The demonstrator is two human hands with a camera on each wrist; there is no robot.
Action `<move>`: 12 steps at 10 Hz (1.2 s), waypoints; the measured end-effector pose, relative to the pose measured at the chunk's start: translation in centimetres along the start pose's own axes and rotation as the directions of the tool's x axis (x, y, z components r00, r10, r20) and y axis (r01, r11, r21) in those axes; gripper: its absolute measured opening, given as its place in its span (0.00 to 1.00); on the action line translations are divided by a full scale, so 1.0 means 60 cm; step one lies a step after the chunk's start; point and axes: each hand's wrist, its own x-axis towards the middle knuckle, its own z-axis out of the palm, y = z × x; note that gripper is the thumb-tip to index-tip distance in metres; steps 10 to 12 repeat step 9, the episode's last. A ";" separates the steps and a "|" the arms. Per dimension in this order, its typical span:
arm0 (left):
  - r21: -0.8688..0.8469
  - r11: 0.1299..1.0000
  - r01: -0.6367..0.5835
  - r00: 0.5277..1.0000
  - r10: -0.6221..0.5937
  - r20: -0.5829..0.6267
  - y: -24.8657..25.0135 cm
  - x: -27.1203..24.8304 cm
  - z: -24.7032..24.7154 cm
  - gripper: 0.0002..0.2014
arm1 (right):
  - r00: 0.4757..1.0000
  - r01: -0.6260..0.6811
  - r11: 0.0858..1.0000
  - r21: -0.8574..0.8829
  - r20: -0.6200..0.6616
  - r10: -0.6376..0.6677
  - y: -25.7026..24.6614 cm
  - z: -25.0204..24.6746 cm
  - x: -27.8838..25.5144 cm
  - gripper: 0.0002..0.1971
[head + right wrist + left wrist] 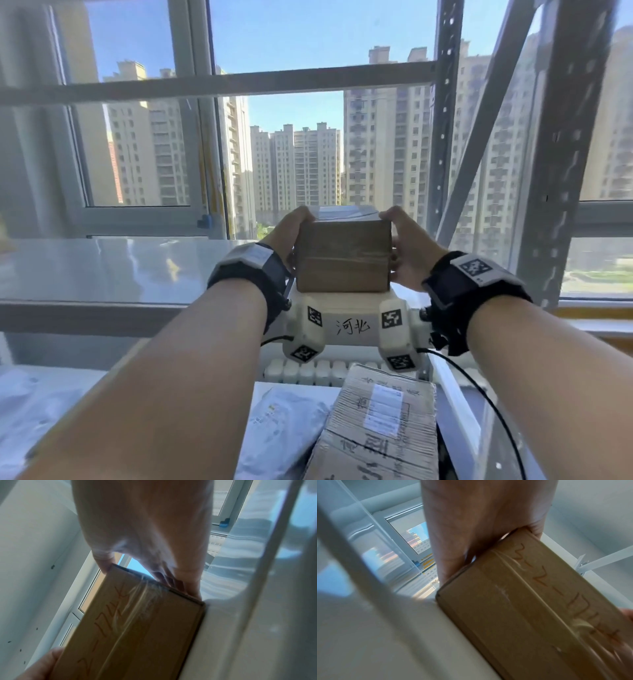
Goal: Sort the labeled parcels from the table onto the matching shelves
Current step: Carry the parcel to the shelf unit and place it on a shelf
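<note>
A small brown cardboard parcel (343,255) sealed with clear tape sits at the front edge of a white metal shelf (102,263), above a handwritten label (352,327) on the shelf beam. My left hand (291,228) grips its left end and my right hand (406,236) grips its right end. In the left wrist view the parcel (530,608) shows handwritten characters on its underside, with the left fingers (453,555) curled over its end. The right wrist view shows the same parcel (137,628) with my right fingers (187,582) wrapped over its far end.
On the shelf below lie a larger cardboard box (380,425) with a printed label and grey plastic mailer bags (281,428). Perforated steel uprights (442,137) stand at the right. A big window (298,144) is behind the shelf.
</note>
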 end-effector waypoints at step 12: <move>0.293 0.956 -0.033 0.998 0.048 -0.042 0.002 -0.120 -0.025 0.36 | 0.952 0.082 0.941 -0.327 -0.254 -0.171 0.000 0.045 -0.109 0.40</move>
